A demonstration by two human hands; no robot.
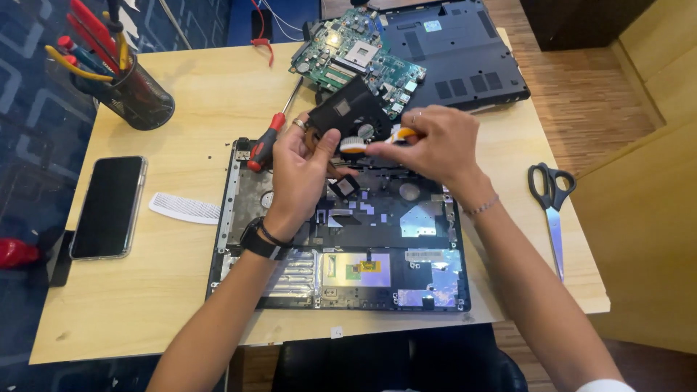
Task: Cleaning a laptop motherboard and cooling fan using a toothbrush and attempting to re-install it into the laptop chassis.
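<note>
**Fan assembly held aloft and brushed over the open laptop chassis: risk of slip and scatter.**

Your left hand (pixel 301 170) is closed around the lower left edge of the black cooling fan (pixel 350 112), thumb up its face; in my judgement that one-sided hold could let the fan twist or drop onto the open laptop base (pixel 341 247) directly beneath your hands. A red-handled screwdriver (pixel 270 136) lies just left of that hand and could be knocked. Your right hand (pixel 432 145) is pinched shut on a small orange-handled brush (pixel 370 141), bristles touching the fan near its hub; hard strokes may bend blades or shed dust onto the green motherboard (pixel 359 54) just beyond. Scissors (pixel 552 199) lie well right of your right hand.
</note>
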